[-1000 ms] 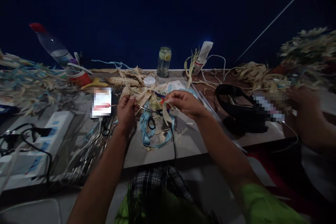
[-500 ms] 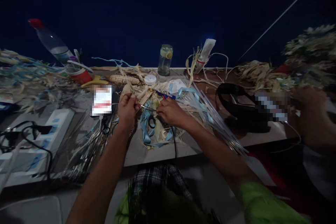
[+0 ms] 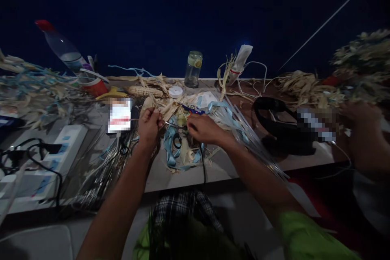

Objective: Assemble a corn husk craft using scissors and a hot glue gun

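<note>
My left hand [image 3: 150, 125] is closed, its thumb and fingertips pinching one end of a thin wire [image 3: 170, 123]. The wire runs across to my right hand [image 3: 203, 128], which is also closed, with its fingertips at the wire's other end. What lies inside the right fist is mostly hidden. Just beyond the right knuckles rests a blue and orange glue gun [image 3: 192, 110]. A black cord [image 3: 203, 166] hangs from beneath that hand. Light blue ribbon [image 3: 170, 150] and dry corn husks [image 3: 173, 109] lie under and around both hands, with a small black ring [image 3: 176, 141] among them.
A bundle of wires [image 3: 100, 180] and a lit phone [image 3: 119, 117] lie left, near a power strip [image 3: 61, 150]. Behind stand a glass jar [image 3: 193, 71] and a tilted bottle [image 3: 65, 48]. Clear rods [image 3: 252, 138] and a black headband [image 3: 274, 126] lie right, near another person's arm [image 3: 364, 138].
My right hand has shifted slightly to the right, showing a little more of the wire between the hands. The left hand keeps its pinch. The view has moved a little.
</note>
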The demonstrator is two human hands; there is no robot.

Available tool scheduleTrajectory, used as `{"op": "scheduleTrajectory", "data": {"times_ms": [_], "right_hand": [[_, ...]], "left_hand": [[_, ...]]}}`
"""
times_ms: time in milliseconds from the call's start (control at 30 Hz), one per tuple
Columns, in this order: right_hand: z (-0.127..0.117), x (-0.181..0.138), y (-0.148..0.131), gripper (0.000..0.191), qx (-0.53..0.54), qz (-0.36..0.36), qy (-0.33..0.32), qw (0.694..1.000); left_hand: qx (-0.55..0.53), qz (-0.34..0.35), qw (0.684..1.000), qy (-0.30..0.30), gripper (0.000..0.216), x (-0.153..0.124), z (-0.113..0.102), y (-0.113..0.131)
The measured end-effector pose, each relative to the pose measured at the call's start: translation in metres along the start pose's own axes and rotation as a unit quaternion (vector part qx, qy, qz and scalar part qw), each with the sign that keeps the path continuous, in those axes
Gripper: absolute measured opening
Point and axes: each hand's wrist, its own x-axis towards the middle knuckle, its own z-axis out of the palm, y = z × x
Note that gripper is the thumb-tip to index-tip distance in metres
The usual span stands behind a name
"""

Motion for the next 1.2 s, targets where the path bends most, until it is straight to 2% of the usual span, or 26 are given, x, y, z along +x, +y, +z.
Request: {"op": "scheduleTrajectory", "data": {"times_ms": [100,200,300,467,567,667,800,900,1033,1133,1200], "right_hand": [[-0.010,-0.001,0.009,0.022,0.115,0.060,0.051,0.990],[-0.008,-0.002,0.014,0.029,0.147,0.062,0.039,0.986],[0.003,-0.004,0.010,0.019,0.104,0.028,0.006,0.994],[0.017,-0.004,0.001,0.020,-0.015,-0.013,-0.055,0.998],[0.013,-0.003,0.003,0.022,-0.011,-0.002,-0.030,0.999],[-0.003,-0.008,0.009,0.027,0.019,0.003,-0.005,1.000],[-0.018,-0.033,0.017,0.028,0.028,-0.055,-0.102,0.993],[-0.008,-0.056,0.021,0.030,0.017,-0.072,-0.128,0.989],[0.008,-0.066,0.026,0.014,0.017,-0.085,-0.065,0.994],[0.004,-0.055,0.026,0.007,0.188,-0.073,0.007,0.979],[-0.001,-0.042,0.024,0.007,0.351,-0.021,0.069,0.934]], "left_hand": [[-0.001,-0.002,1.000,-0.003,0.022,0.003,-0.002,-0.002],[-0.001,-0.004,1.000,-0.003,0.022,0.002,-0.002,-0.003],[0.008,-0.005,1.000,-0.001,0.021,0.000,0.000,-0.001],[0.012,-0.012,1.000,0.007,0.021,-0.003,0.002,0.000],[0.020,-0.015,1.000,0.004,0.021,-0.003,0.001,0.000],[0.016,-0.011,1.000,0.002,0.022,-0.001,0.000,0.000],[-0.003,-0.010,1.000,-0.003,0.021,-0.001,0.000,-0.001],[-0.004,-0.011,1.000,0.000,0.021,-0.003,0.002,-0.001],[0.000,-0.019,1.000,0.002,0.023,-0.004,0.004,0.000],[-0.002,-0.020,1.000,0.004,0.024,-0.003,0.004,0.000],[0.000,-0.020,1.000,0.004,0.024,-0.001,0.003,-0.002]]}}
